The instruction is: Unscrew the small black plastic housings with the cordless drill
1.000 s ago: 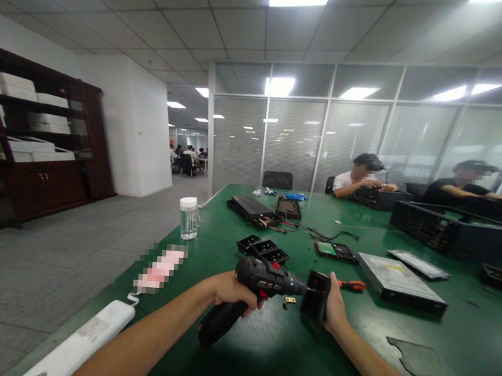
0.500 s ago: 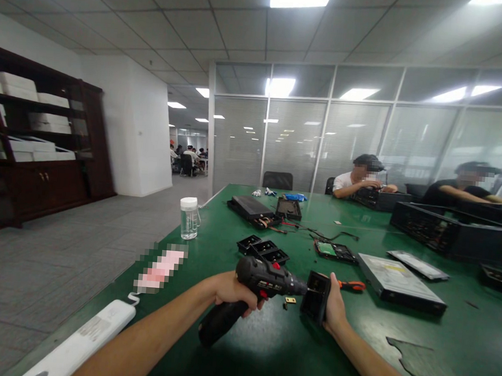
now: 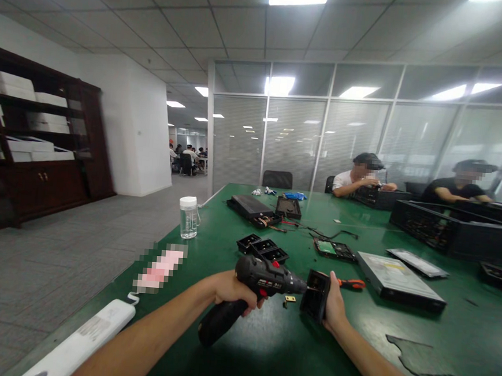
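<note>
My left hand [image 3: 237, 294] is wrapped round the grip of a black cordless drill [image 3: 265, 276] with red buttons. The drill points right, its bit reaching into a small black plastic box [image 3: 315, 297]. My right hand [image 3: 334, 304] grips that box by its right side, tilted so its hollow faces the drill. What the bit touches inside is too small to tell. A little brass-coloured piece [image 3: 290, 299] lies on the table just left of the box. Behind the drill sits a black tray with several compartments [image 3: 262, 248]. An orange-handled tool [image 3: 352, 284] lies beyond my right hand.
On the green table [image 3: 264, 357] lie a silver disc drive [image 3: 400, 281], a circuit board part [image 3: 333, 249], a black power unit [image 3: 251, 209] and a thin dark sheet [image 3: 422, 358]. A water bottle [image 3: 188, 218] and white power strip [image 3: 86, 340] stand left. Two people work at black cases [image 3: 456, 230].
Both hands, the drill and the black box stay almost where they were. The person at the far right has drawn their arms in and shifted slightly.
</note>
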`<state>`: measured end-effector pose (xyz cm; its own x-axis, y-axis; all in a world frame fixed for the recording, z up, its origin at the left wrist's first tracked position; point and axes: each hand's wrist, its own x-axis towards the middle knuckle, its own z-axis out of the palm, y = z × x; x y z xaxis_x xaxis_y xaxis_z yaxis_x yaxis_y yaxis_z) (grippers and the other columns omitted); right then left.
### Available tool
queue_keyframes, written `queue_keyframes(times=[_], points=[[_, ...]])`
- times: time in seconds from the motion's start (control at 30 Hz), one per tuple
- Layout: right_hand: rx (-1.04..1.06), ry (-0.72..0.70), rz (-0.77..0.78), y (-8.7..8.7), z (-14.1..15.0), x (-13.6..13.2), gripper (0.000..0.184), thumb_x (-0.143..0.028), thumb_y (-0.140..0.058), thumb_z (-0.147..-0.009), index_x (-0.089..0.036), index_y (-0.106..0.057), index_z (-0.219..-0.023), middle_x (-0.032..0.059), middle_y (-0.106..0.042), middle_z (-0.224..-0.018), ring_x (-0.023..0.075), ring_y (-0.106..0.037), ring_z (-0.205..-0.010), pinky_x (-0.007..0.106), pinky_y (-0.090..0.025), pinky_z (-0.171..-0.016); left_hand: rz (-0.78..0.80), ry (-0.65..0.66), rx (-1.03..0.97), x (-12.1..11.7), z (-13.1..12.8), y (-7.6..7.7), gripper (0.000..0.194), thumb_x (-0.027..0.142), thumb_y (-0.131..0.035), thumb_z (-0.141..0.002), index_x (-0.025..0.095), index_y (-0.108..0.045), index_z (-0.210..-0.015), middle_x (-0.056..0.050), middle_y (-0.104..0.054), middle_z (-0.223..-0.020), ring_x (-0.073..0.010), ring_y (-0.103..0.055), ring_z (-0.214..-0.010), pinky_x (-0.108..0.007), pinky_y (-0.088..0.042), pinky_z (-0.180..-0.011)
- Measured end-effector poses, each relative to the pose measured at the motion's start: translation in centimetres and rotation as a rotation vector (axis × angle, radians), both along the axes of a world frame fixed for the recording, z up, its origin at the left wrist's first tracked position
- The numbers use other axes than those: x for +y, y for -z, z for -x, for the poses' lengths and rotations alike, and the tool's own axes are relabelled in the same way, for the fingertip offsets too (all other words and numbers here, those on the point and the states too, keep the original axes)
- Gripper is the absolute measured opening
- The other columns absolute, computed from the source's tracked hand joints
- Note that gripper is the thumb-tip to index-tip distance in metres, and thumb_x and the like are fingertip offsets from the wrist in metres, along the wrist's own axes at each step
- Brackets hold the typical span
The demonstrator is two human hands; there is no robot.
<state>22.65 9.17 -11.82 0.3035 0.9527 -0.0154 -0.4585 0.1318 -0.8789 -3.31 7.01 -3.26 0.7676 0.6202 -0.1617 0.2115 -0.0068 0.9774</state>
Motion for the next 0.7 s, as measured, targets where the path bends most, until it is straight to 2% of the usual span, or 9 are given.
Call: queue_keyframes(times=[0.17,0.7], points=[[0.008,0.017,0.009,-0.09,0.0,-0.01,0.045,-0.062,-0.049,-0.066,-0.019,-0.058,-0.077,-0.0023,-0.055,-0.052,0.0167,-0.052,-0.045,0.029,-0.042,-0.048,-0.034,0.024,0.019,-0.07,-0.05,-0.25,0.019,0.009,-0.054,-0.05,0.013,-0.059,-0.068,0.002,-0.054,-0.061,-0.0074,-0.047,-0.048,-0.02,-0.038,-0.043],[-0.004,0.015,-0.016,-0.24,0.1,-0.19,0.044,-0.061,-0.049,-0.067,-0.02,-0.059,-0.078,-0.0017,-0.056,-0.054,0.0171,-0.054,-0.048,0.029,-0.042,-0.05,0.016,0.004,0.01,-0.48,-0.18,-0.92,0.024,0.009,-0.056,-0.049,0.013,-0.059,-0.073,0.002,-0.056,-0.066,-0.0075,-0.047,-0.049,-0.02,-0.037,-0.042]])
